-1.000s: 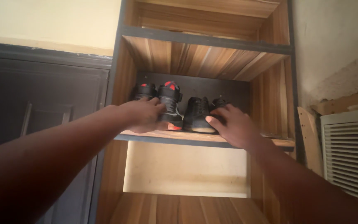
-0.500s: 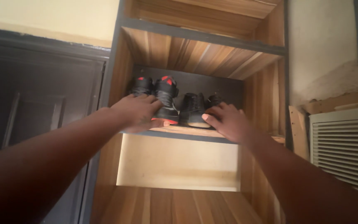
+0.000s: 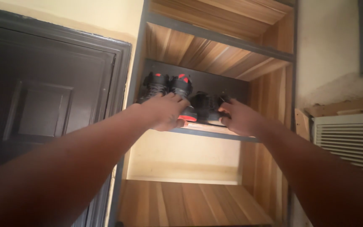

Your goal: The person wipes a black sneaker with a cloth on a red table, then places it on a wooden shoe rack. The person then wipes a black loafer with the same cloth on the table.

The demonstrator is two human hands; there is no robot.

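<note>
Fingers (image 3: 174,100) of the left hand (image 3: 163,112) curl over the black-and-red high-top sneakers (image 3: 174,90); the right hand (image 3: 239,119) clasps the black low sneakers (image 3: 206,107). Both pairs stand side by side on the wooden shelf (image 3: 209,131), beside a dark door (image 3: 43,101).

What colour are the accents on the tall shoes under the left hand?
Red accents on black tall shoes, seen in the head view.

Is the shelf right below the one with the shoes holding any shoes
No, the compartment under the shoe shelf shows only its pale back panel and a bare wooden board.
</note>
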